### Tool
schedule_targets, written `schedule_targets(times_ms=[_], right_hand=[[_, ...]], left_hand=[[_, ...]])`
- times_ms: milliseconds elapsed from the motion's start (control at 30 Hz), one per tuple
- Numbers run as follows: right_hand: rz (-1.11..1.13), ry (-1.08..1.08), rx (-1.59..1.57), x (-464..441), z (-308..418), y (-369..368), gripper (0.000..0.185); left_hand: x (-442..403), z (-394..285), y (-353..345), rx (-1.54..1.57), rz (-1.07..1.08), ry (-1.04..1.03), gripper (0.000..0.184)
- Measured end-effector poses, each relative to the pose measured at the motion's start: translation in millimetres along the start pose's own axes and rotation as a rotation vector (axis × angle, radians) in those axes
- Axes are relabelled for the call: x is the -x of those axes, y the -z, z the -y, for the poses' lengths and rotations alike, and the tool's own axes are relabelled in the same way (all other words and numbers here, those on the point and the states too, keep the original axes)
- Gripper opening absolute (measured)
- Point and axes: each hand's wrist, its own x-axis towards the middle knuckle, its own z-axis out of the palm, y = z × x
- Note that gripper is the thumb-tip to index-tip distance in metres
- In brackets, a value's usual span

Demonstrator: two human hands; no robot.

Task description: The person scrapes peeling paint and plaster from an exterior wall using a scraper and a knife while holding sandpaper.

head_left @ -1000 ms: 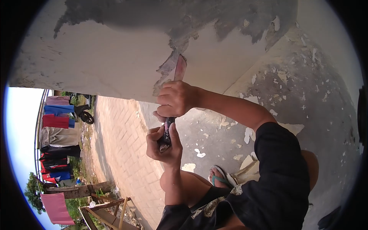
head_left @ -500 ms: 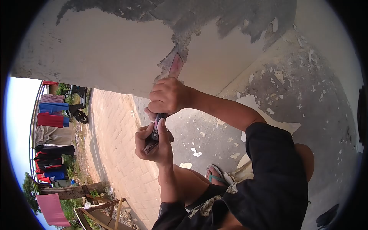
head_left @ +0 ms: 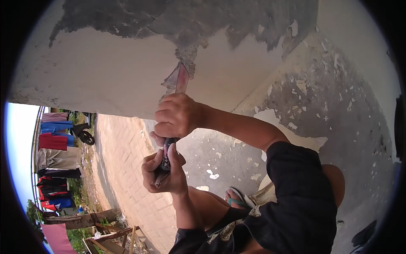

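Observation:
My right hand (head_left: pixel 176 115) is wrapped round a flat scraping blade (head_left: pixel 182 80) near its base. The blade's pinkish, angled tip rests at a grey, peeled strip on the pale wall (head_left: pixel 127 67). Below it in the view, my left hand (head_left: pixel 164 170) is closed on the dark, patterned handle (head_left: pixel 166 160), thumb along one side. The part of the tool inside my right fist is hidden. A larger bare grey patch (head_left: pixel 177 21) spreads above the blade tip.
Paint flakes (head_left: pixel 214 175) lie scattered on the grey floor (head_left: pixel 203 152). My sandalled foot (head_left: pixel 234 197) stands near a pale crumpled piece. Paving (head_left: pixel 122 156), hanging clothes (head_left: pixel 53 142), a wheel (head_left: pixel 86 137) and a wooden frame (head_left: pixel 114 239) are at the left.
Both hands and the tool have shifted left and slightly down in the view, while the camera view has also moved. Their grips look the same.

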Motion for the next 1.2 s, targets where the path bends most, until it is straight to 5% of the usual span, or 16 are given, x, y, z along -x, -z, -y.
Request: schedule_targets(times_ms=[533, 667, 767, 1133, 1200], right_hand=[[-0.221, -0.057, 0.065, -6.9, 6.1, -21.6, 0.029], [-0.032, -0.013, 0.201, 15.5, -15.4, -23.3, 0.030], [-0.080, -0.067, 0.131, -4.4, 2.2, -9.8, 0.033], [-0.008, -0.011, 0.132, 3.9, -13.9, -6.4, 0.024], [0.014, -0.048, 0.204, 25.7, -25.7, -0.2, 0.027]], left_hand=[[-7.3, 8.9, -2.9, -0.022, -0.075, 0.006, 0.025], [-9.6, 32.0, -6.6, -0.020, -0.063, 0.083, 0.024], [-9.2, 10.9, 0.2, 0.006, -0.082, -0.047, 0.025], [-11.2, 10.0, -17.2, 0.011, -0.069, 0.015, 0.023], [-17.3, 13.7, -37.8, 0.026, 0.125, 0.121, 0.022]])
